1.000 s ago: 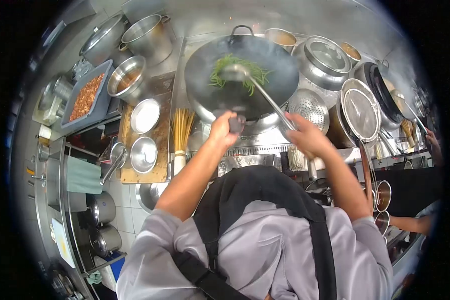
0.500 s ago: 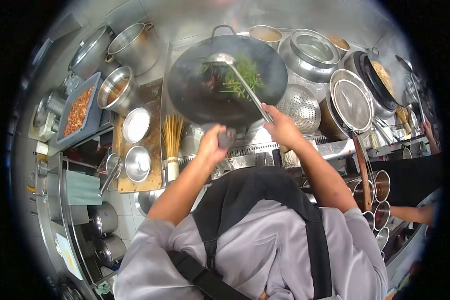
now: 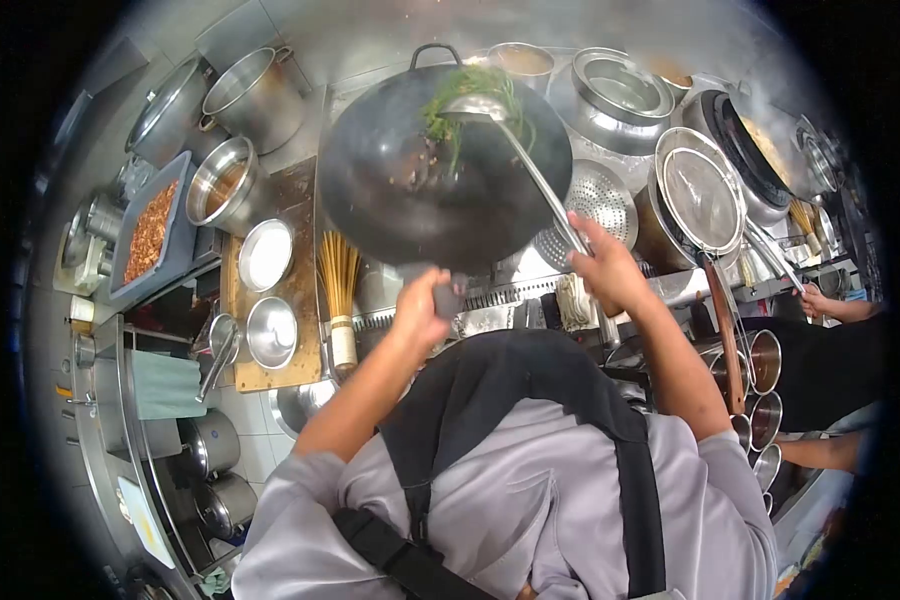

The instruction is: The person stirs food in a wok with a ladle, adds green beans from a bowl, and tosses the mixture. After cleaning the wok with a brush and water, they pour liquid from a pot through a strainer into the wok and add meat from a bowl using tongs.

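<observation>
Greens (image 3: pixel 470 88) slid to far edge of wok (image 3: pixel 400 215), left hand (image 3: pixel 422 310) gripping handle, right hand (image 3: pixel 605 265) gripping ladle (image 3: pixel 526 160)

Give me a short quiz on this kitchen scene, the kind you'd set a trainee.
1. True or false: the left hand grips the wok by its handle.
2. What does the right hand hold? A) ladle B) tongs C) knife
3. Fill the gap: the ladle's bowl sits among the ____ at the wok's far side.

Key: 1 true; 2 A; 3 greens.
</observation>
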`<state>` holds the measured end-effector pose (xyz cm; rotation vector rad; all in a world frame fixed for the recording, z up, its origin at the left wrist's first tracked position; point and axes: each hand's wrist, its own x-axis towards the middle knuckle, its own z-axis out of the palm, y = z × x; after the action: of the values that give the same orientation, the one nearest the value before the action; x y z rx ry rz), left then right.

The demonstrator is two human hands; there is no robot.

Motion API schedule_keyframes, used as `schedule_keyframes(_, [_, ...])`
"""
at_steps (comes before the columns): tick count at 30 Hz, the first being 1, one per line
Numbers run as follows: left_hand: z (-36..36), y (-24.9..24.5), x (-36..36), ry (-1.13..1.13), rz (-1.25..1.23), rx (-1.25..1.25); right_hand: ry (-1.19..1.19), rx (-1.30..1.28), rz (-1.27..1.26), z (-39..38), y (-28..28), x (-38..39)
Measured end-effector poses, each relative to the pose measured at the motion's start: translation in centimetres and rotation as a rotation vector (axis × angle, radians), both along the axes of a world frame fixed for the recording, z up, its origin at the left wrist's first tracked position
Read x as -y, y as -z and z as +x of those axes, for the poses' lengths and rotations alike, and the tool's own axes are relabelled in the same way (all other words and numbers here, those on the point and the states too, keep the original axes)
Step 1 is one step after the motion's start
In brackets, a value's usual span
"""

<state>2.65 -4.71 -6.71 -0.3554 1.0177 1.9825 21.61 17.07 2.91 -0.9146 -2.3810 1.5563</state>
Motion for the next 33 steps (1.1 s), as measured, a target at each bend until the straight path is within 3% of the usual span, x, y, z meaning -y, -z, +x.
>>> schedule_keyframes(2, [2.0,-2.5,3.1,0.096,0.051,-0.015,-0.048,-0.004,-0.066,2.5,-2.9,1.2])
schedule_keyframes(4, [1.3,-5.2,2.1,-0.03,0.031,-0.002,-0.007,0.066,-0.338,6.4,-4.5,0.7])
schedule_keyframes(6, [-2.3,-5.6,-0.5,0.012,0.108,0.066,-0.103,0.062,-0.461,7.7,-5.5,0.0])
schedule_keyframes(7, [-4.1,-4.6,-2.3,-0.01,0.11,0.094,-0.083,0.232,-0.325,6.1,-7.1,0.4])
schedule_keyframes(9, [-5.4,-2.5,-4.0,-0.021,0.075,0.114,-0.151,0.176,-0.218,2.5,-4.1,-0.3])
schedule_keyframes(11, [-4.1,-1.4,-3.6,0.0,0.076,0.056,-0.116,0.205,0.049,-2.1,-2.4,0.0])
schedule_keyframes(14, [0.8,-1.4,1.4,0.073,0.06,-0.037,-0.139,-0.107,0.406,-2.1,1.6,1.3])
schedule_keyframes(15, [0.6,-2.6,1.7,0.079,0.076,-0.017,-0.102,-0.016,0.187,-0.5,-0.1,2.8])
schedule_keyframes(16, [0.7,-3.3,2.1,0.077,0.092,0.015,-0.131,-0.115,0.149,1.5,2.3,2.9])
schedule_keyframes(18, [-2.5,-4.0,-0.3,0.017,0.143,0.154,-0.078,0.043,-0.088,4.2,2.8,4.8])
schedule_keyframes(19, [-4.5,-3.1,-1.5,0.095,0.183,0.073,-0.084,0.045,-0.091,5.4,3.4,5.0])
schedule_keyframes(20, [-5.3,-3.3,-3.0,-0.032,0.128,0.163,-0.179,-0.097,0.006,6.6,4.0,4.7])
schedule_keyframes(21, [-5.0,-3.5,-2.6,0.001,0.121,0.166,-0.276,-0.24,0.112,6.8,4.0,3.9])
schedule_keyframes(22, [-4.0,-4.2,-1.9,0.036,0.113,0.171,-0.097,0.249,-0.332,7.1,-5.5,4.6])
schedule_keyframes(23, [-2.5,-7.4,-0.7,0.13,0.013,0.124,-0.101,0.272,-0.323,8.6,-7.2,3.3])
schedule_keyframes(24, [-1.9,-8.1,-0.6,0.054,0.002,0.184,-0.171,0.286,-0.208,9.1,-8.3,1.9])
schedule_keyframes(26, [-3.3,-6.2,-2.0,0.056,0.093,0.157,-0.096,0.386,-0.23,6.5,-9.4,0.9])
schedule_keyframes(28, [-4.8,-3.3,-4.1,-0.043,0.1,0.135,-0.176,0.277,-0.098,2.2,-6.1,-0.2])
schedule_keyframes(30, [-2.9,-1.4,-2.6,0.01,0.153,0.072,-0.178,0.128,0.239,-1.9,-1.4,-0.3])
schedule_keyframes(32, [1.1,-2.6,1.6,0.071,0.099,0.036,-0.114,0.117,0.148,-2.5,-1.6,1.1])
schedule_keyframes(33, [2.1,-4.4,3.1,0.082,0.022,0.118,-0.146,0.14,0.052,-1.1,-4.5,1.8])
